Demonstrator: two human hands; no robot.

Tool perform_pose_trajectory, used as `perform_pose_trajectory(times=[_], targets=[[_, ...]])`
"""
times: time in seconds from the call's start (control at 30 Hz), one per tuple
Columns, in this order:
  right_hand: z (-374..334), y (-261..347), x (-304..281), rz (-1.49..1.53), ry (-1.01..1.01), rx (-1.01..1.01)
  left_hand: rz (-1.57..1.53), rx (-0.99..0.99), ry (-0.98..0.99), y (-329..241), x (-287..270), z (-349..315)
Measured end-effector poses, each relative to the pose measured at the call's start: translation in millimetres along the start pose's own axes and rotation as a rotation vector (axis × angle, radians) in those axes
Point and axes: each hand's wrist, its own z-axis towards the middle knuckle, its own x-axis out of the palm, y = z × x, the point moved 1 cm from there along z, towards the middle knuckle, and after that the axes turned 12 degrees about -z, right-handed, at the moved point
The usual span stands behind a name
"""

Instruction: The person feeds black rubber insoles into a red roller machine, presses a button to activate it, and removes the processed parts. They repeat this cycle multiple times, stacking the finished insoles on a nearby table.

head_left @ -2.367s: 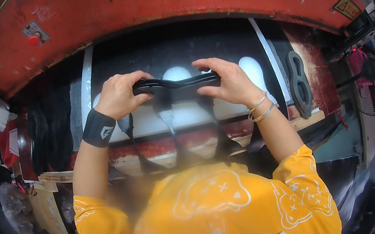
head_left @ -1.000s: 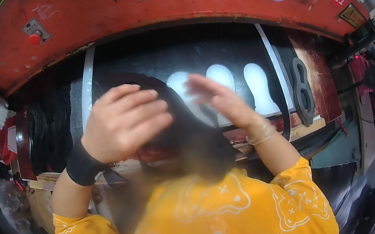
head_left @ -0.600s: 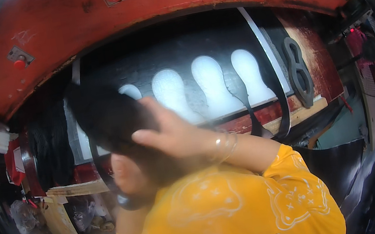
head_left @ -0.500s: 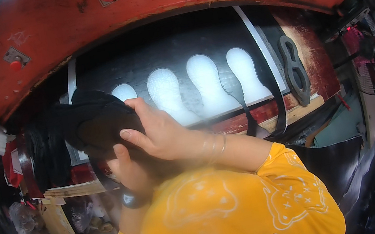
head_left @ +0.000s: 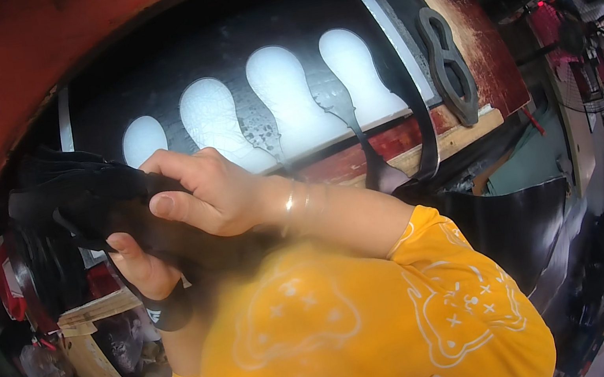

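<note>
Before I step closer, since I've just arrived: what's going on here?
Someone in a yellow top grips layered black material with the right hand; the left hand is at its near side, fingers mostly hidden. A black sheet with four white sole-shaped openings lies on the bench. A grey figure-eight-shaped frame lies to its right.

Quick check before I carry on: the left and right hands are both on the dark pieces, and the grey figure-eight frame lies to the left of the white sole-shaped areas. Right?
Not quite: the grey figure-eight frame lies to the right of the white sole-shaped areas, as the head view shows. The left hand and right hand are both on the dark pieces.
</note>
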Motion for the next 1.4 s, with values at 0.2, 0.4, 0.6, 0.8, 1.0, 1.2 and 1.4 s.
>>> perform_pose_trajectory(times=[0.2, 0.4, 0.6, 0.8, 1.0, 1.2, 1.4], targets=[[-2, -2, -5, -0.221, -0.031, 0.142, -0.024, -0.028, -0.258, 9, 5, -5], [-2, 7, -1, -0.268, -0.211, 0.104, 0.285, 0.122, -0.107, 5, 16, -5], [0, 11, -19, 0.186, -0.159, 0.183, -0.317, -0.302, 0.231, -20, 1, -6], [6, -20, 2, 0.316, -0.063, 0.222, -0.273, -0.55, 0.386, -13, -6, -17], [-3, -17, -9, 0.456, -0.037, 0.466, 0.282, -0.258, -0.068, -23, 15, -18], [8, -2, -15, 0.385, -0.127, 0.312, 0.265, -0.231, 0.033, -8, 37, -1], [18, 7, -33, 0.233, -0.205, 0.304, -0.39, -0.495, 0.321, -15, 43, -2]])
